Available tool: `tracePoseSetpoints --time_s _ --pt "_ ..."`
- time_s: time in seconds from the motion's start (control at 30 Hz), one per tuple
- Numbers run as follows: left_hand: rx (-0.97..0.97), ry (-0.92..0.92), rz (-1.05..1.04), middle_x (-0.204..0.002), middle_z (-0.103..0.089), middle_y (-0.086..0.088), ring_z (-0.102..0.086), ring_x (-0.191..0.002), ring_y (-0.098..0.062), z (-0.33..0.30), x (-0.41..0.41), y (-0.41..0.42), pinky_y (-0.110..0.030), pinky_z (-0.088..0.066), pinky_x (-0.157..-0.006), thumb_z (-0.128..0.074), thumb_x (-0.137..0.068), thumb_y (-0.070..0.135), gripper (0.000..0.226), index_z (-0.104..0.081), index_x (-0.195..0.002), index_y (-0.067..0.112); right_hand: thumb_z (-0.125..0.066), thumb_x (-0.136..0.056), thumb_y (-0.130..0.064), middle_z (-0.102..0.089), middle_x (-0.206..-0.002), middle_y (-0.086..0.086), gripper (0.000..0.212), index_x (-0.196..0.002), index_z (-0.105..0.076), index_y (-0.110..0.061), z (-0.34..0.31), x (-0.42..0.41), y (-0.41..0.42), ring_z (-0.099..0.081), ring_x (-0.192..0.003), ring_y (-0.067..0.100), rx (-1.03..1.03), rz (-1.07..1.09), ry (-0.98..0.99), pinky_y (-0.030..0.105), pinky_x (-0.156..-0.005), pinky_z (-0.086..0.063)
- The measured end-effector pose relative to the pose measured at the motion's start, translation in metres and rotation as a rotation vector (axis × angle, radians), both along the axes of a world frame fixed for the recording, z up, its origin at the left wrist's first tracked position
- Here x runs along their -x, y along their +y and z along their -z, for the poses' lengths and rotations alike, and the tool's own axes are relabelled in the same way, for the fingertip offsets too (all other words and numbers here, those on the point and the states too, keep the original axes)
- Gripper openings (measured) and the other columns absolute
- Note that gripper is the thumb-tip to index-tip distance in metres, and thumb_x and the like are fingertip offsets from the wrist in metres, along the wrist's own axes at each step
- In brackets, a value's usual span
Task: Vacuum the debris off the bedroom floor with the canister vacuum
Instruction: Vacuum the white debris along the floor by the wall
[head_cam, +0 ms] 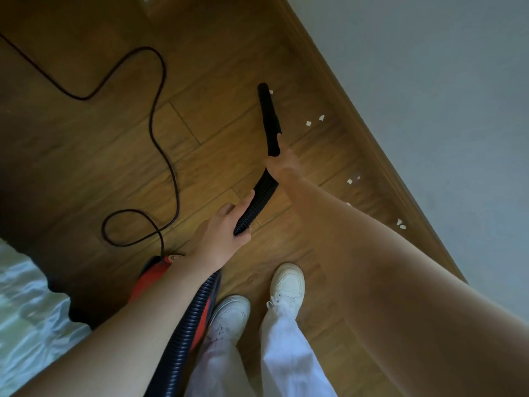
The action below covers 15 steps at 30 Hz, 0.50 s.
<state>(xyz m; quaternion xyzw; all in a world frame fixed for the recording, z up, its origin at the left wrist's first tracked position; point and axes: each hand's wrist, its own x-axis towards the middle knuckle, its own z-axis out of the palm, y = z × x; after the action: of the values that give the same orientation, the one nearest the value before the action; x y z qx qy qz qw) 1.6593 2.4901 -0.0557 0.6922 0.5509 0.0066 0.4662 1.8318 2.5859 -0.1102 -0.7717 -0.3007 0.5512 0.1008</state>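
Observation:
My right hand (282, 164) grips the back end of the black vacuum nozzle (269, 118), whose tip points away from me and rests beside one white paper scrap (271, 92). Lower down, my left hand (226, 227) is closed around the black ribbed hose (257, 199). The hose runs back under my left arm to the red canister vacuum (148, 279), which is partly hidden by that arm. Several white paper scraps (308, 123) lie along the wooden floor (217, 90) near the baseboard, to the right of the nozzle.
The black power cord (160, 121) loops across the floor on the left. A wooden baseboard (357, 116) and grey wall (443, 96) run diagonally on the right. White bedding (28, 316) fills the lower left corner. My white shoes (287, 283) stand below the hose.

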Motion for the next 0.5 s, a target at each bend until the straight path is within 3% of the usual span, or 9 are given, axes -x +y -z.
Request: tracePoseSetpoints --time_s 0.1,0.17,0.23,0.37,0.5 --pt "0.038 -0.019 0.059 -0.092 -0.047 0.004 -0.054 -0.067 -0.018 0.0 -0.013 -0.016 -0.043 -0.053 -0.063 -0.059 -0.087 0.026 0.075 -0.016 -0.145 0.045 -0.049 -0.094 -0.016 -0.048 -0.142 0.003 0.073 -0.154 -0.011 -0.032 0.002 -0.016 -0.026 -0.055 -0.114 0.021 0.028 0.053 -0.019 0.026 -0.08 -0.045" --pt "0.037 -0.053 0.103 -0.093 -0.045 0.004 -0.05 -0.064 -0.01 -0.001 -0.023 -0.027 -0.021 -0.05 -0.06 -0.06 -0.087 0.02 0.076 -0.017 -0.146 0.041 -0.049 -0.095 -0.017 -0.048 -0.142 0.004 0.072 -0.154 -0.011 -0.031 0.003 -0.029 -0.049 -0.054 -0.117 0.023 0.045 0.095 -0.037 0.026 -0.082 -0.044" --pt "0.068 -0.074 0.158 -0.097 -0.046 0.002 -0.045 -0.065 -0.006 -0.005 -0.034 -0.039 -0.009 -0.041 -0.059 -0.06 -0.088 0.014 0.074 -0.021 -0.147 0.033 -0.048 -0.095 -0.017 -0.051 -0.139 0.005 0.071 -0.153 -0.012 -0.032 0.002 -0.042 -0.074 -0.056 -0.112 0.023 0.068 0.154 -0.055 0.028 -0.082 -0.048" --pt "0.118 -0.12 0.232 -0.103 -0.05 -0.008 -0.047 -0.077 -0.014 -0.013 -0.053 -0.067 -0.01 -0.034 -0.063 -0.06 -0.088 0.008 0.072 -0.024 -0.148 0.026 -0.048 -0.095 -0.016 -0.053 -0.136 0.002 0.068 -0.153 -0.016 -0.032 -0.003 -0.063 -0.124 -0.058 -0.106 0.021 0.094 0.26 -0.093 0.029 -0.079 -0.049" --pt "0.156 -0.133 0.312 -0.1 -0.047 -0.005 -0.049 -0.076 -0.016 -0.02 -0.062 -0.097 -0.008 -0.039 -0.061 -0.059 -0.088 0.009 0.072 -0.023 -0.147 0.029 -0.049 -0.093 -0.016 -0.053 -0.137 0.003 0.068 -0.153 -0.019 -0.032 -0.009 -0.078 -0.173 -0.058 -0.106 0.021 0.106 0.36 -0.128 0.031 -0.082 -0.051"
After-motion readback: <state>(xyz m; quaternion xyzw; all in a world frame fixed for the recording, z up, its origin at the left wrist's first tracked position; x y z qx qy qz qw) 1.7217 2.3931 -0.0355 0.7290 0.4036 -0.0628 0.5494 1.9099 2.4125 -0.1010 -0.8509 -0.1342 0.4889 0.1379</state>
